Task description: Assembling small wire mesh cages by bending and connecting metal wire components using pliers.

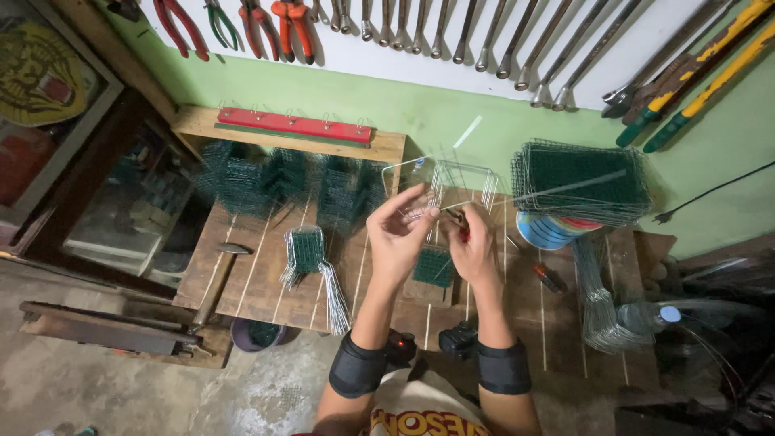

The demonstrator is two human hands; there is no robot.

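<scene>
My left hand [397, 234] is raised over the wooden workbench [258, 282], its fingers pinching a thin bent wire frame [452, 182]. My right hand [472, 246] is closed on a small red-handled tool [462, 226] whose tip meets the wire between the hands. Under my hands lies a small square of green wire mesh [433, 266]. Both wrists wear black bands.
A green mesh piece with loose wire ends [307, 254] and a hammer [218, 278] lie to the left. Folded green mesh [274, 178] lines the back. A stack of mesh panels [581, 182] sits on a blue container at right. Pliers and wrenches hang on the wall.
</scene>
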